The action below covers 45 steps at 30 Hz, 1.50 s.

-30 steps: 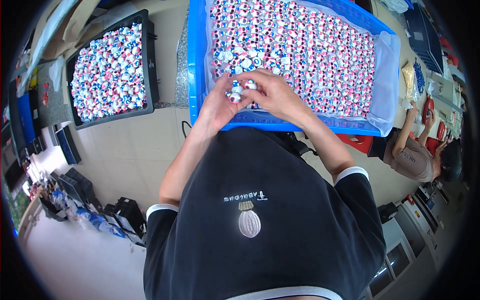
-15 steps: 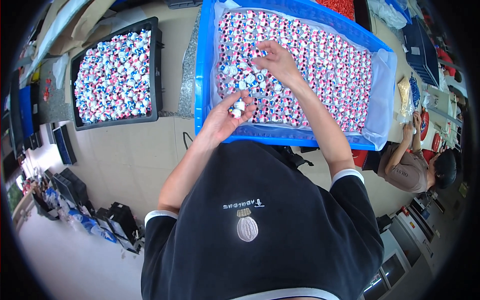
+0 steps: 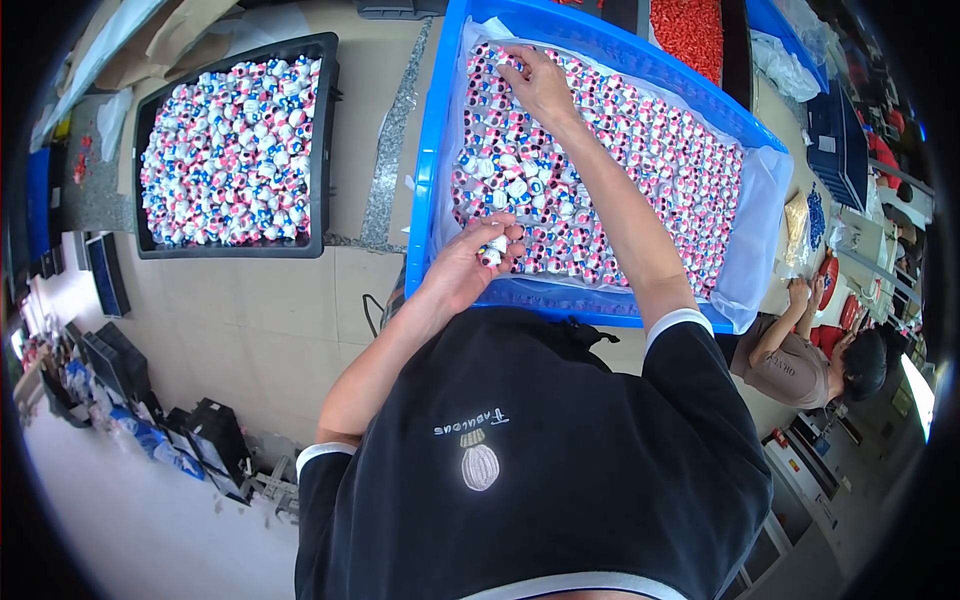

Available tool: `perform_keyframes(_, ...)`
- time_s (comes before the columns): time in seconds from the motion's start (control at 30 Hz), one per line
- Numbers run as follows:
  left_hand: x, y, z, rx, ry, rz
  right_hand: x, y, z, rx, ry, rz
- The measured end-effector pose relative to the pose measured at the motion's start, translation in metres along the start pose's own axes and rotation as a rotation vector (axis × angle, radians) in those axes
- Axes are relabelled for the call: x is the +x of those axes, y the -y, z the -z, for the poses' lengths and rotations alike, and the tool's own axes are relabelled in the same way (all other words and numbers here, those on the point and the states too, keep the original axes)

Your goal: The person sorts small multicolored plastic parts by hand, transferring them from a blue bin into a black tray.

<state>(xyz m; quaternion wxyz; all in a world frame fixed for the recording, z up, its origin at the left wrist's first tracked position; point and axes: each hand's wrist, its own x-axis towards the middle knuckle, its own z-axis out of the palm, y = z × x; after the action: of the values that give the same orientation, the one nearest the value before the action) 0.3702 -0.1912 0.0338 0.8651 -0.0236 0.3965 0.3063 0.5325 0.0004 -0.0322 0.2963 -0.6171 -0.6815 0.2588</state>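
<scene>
Small white, pink and blue painted figures (image 3: pixel 640 170) stand in close rows inside a blue crate (image 3: pixel 428 190) lined with translucent plastic. A loose heap of the same figures (image 3: pixel 515 182) lies on top of the rows at the crate's left side. My left hand (image 3: pixel 468 265) is palm up over the crate's near left corner, its fingers curled round a few figures (image 3: pixel 492 251). At the far left end of the rows, my right hand (image 3: pixel 540 88) pinches at one figure, which its fingers partly cover.
To the left, a black tray (image 3: pixel 329 150) is heaped with similar figures. Red pieces (image 3: pixel 688 40) fill a container beyond the crate. At the right a co-worker (image 3: pixel 800 365) works near a clear bag of yellowish pieces (image 3: pixel 797 230). A dark blue bin (image 3: pixel 838 140) stands behind.
My right hand has moved from above the loose heap to the far left rows. My left hand stays near the heap, fingers curled closer round its figures. The whole view has shifted slightly.
</scene>
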Motion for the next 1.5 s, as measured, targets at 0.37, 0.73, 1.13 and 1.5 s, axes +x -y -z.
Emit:
perform_keyframes(0.37,0.001,0.000,0.001,-0.017,-0.045,-0.012,-0.022,0.001,0.022,-0.011,0.084,-0.085)
perform_keyframes(0.73,-0.003,-0.007,-0.008,-0.122,-0.010,-0.113,-0.081,0.029,0.066,0.515,0.480,-0.436)
perform_keyframes(1.13,0.001,0.001,-0.006,0.031,0.015,-0.091,-0.153,0.054,0.081,0.366,0.498,-0.335)
perform_keyframes(1.5,0.018,0.021,-0.020,0.237,0.113,0.037,-0.191,0.040,0.103,0.304,0.413,-0.084)
